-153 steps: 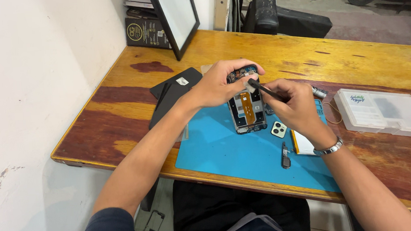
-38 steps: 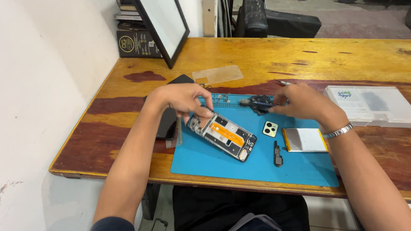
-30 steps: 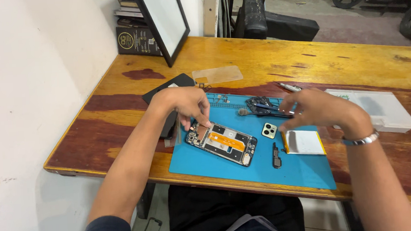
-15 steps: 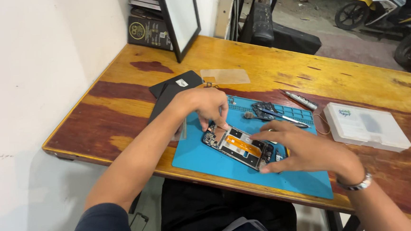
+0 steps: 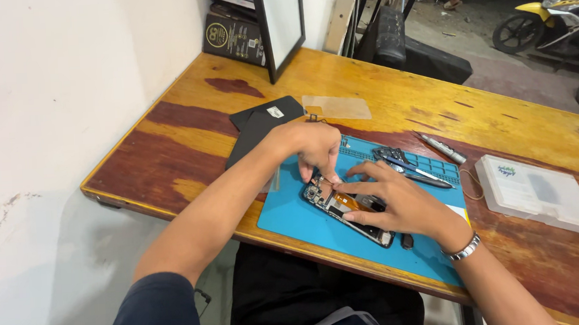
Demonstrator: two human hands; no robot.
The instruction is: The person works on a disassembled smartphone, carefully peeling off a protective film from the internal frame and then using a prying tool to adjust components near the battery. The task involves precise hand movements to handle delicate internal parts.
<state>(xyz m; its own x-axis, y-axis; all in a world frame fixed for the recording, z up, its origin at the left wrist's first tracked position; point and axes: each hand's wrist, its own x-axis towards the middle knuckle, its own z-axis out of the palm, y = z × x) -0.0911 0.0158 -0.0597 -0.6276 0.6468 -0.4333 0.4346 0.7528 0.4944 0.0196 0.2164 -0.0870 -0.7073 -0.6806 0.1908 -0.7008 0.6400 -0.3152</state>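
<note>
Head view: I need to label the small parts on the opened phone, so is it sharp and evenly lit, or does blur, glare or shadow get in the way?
Head view: daylight, fairly even, no strong glare; the opened phone is small and partly hidden under the left hand and right hand, so tiny parts stay unclear; slight wide-angle bending of the wooden table edges.

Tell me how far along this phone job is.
Done: the opened phone lies on the blue mat with its insides bare, and dark flat panels sit aside on the wooden table.
In hand: the left hand pinches at the phone's top end while the right hand rests on its middle.
Left: the phone is open; the tweezers and pen-like tool lie unused.
</note>
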